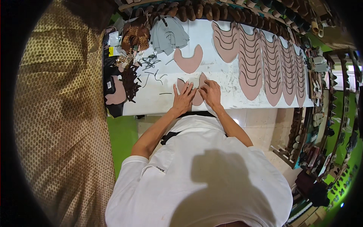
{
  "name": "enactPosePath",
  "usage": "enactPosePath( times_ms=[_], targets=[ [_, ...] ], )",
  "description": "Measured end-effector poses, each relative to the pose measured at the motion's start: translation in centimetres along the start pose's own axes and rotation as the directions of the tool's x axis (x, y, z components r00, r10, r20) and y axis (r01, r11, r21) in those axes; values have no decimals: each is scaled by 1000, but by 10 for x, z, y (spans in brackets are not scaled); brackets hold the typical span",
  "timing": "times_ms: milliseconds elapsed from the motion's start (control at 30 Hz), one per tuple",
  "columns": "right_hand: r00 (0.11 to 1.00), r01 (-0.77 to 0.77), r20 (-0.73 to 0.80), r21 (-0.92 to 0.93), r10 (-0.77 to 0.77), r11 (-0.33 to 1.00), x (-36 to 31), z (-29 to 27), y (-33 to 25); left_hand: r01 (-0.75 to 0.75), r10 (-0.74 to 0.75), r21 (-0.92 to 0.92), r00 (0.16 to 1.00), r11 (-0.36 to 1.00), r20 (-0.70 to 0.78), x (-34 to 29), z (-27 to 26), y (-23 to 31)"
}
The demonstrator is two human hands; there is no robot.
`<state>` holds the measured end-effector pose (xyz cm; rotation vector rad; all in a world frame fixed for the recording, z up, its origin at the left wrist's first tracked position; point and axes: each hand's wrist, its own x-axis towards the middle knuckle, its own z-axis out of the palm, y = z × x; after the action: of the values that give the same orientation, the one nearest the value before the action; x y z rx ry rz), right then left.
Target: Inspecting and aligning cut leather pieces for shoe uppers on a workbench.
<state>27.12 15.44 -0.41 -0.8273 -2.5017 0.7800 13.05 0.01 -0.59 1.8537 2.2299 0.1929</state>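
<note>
A pink U-shaped shoe-upper piece (197,100) lies near the table's front edge, its two arms pointing away from me. My left hand (183,99) rests on its left side with the fingers stretched out. On the opposite arm, my right hand (211,94) has bent fingers closed at the inner edge. Whatever lies beneath the fingertips is hidden. Just beyond, another pink U-shaped piece (189,65) with a grey edge sits by itself. Several thin dark strips (160,77) are scattered to the left of my hands.
Overlapping rows of pink U-shaped pieces (250,81) cover the table's right side. Stacked grey pieces (168,36), leopard-print pieces (135,36) and brown scraps (131,84) crowd the left. Shoes (191,12) line the back; a patterned brown curtain (64,121) hangs at left.
</note>
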Motion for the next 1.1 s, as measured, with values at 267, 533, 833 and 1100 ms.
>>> enactPosePath(
  times_ms=[267, 533, 833, 1100],
  targets=[
    [999, -35, 2, -77, 35, 996, 6, 1, -6, 8, -8, -10, 1000, 1000, 4, -2, 2, -1],
    [997, -76, 3, -138, 78, 988, 8, 2, -7, 11, -11, -19, 1000, 1000, 10, -2, 1, 0],
    [983, -181, 30, -8, 181, 983, 16, 5, 8, -9, 10, -16, 999, 1000, 37, 1, -8, -1],
    [988, -121, -99, -41, 116, 992, 13, 7, -1, 12, -10, -44, 999, 999, 37, -5, -2, 0]
  ],
)
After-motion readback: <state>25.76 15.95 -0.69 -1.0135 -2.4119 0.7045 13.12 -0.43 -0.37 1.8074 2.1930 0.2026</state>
